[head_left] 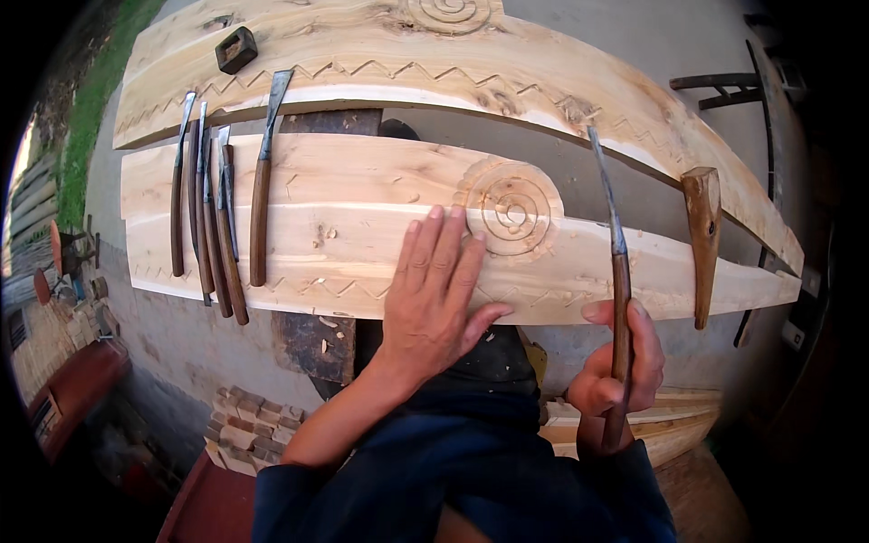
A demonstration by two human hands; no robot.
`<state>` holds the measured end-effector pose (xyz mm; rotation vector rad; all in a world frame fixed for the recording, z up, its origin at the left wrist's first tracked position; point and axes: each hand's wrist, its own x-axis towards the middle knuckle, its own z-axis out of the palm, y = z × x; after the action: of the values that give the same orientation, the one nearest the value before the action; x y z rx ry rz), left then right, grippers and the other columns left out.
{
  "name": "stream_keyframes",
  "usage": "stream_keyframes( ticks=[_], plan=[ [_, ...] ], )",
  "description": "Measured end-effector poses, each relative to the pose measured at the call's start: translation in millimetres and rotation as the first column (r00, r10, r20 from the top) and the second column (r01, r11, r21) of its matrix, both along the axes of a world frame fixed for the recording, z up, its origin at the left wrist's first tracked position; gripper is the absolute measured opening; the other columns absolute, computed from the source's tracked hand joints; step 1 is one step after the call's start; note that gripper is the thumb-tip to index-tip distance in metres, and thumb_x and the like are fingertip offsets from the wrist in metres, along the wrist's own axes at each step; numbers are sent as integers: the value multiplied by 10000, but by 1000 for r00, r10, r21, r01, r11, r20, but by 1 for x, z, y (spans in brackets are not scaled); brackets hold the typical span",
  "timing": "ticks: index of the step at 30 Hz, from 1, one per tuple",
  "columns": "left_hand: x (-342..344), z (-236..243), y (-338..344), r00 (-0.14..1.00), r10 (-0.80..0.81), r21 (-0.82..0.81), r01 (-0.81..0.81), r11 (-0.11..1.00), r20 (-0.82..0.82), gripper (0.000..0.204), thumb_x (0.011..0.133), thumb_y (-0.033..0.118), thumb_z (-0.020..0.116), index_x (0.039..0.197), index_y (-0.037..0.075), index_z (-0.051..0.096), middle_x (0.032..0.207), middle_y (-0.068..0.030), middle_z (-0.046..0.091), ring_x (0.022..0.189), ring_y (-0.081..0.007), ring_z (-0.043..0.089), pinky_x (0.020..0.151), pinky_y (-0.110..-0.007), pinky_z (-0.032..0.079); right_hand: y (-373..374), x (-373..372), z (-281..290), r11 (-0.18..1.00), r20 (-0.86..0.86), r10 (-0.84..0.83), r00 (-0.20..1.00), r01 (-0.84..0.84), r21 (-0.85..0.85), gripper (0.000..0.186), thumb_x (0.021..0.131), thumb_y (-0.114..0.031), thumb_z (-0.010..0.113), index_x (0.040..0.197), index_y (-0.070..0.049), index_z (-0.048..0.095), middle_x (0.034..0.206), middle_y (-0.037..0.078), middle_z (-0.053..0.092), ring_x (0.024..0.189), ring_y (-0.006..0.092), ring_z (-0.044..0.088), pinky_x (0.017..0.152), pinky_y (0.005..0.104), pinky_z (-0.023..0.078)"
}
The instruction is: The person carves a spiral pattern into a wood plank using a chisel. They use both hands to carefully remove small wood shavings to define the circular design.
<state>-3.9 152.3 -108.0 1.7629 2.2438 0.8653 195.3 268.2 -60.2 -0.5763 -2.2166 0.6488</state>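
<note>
As the right hand (640,366) is holding a chisel (621,285), the empty left hand (425,303), flat on the board (362,181), should be minding the blade (606,185).

the chisel (621,281) is metal and smooth wood.

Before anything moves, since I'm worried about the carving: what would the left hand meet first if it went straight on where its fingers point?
Probably the carved spiral on the nearer board: the left hand lies by its left edge, though exact contact is unclear.
</note>
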Motion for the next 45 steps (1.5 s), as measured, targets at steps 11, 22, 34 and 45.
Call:
stream_keyframes(
  ticks=[11,22,34,45],
  plan=[
    [21,-8,-34,972,-223,379,181,907,69,268,894,168,891,1119,72,780,927,-42,722,765,-200,705,673,-349,593,58,-209,41,896,-256,225,940,-303,-324,264,1097,-169,707,1198,52,812,803,101,785,718,134,744,692,267,574],
    [-9,-22,-15,995,9,412,-50,910,101,222,884,121,896,1054,79,759,713,-33,560,598,-223,625,534,-391,492,86,-363,36,905,2,337,942,-323,-276,526,1063,-505,648,806,-82,825,667,39,755,654,197,737,709,376,585],
    [-8,-32,-23,998,-22,399,-5,917,62,417,847,58,896,1251,67,795,723,-18,594,577,-215,591,517,-375,451,-2,-75,14,985,-41,104,994,-109,-133,649,1124,-548,659,1235,78,791,1075,251,829,978,431,831,851,458,671],
    [28,-30,0,943,-332,428,285,858,37,427,884,191,883,1280,72,773,748,-9,559,589,-169,573,511,-328,454,-97,46,6,1000,332,13,943,-10,-10,504,1063,-479,760,1308,-40,779,1187,207,780,1006,360,804,800,425,668]
  ],
)
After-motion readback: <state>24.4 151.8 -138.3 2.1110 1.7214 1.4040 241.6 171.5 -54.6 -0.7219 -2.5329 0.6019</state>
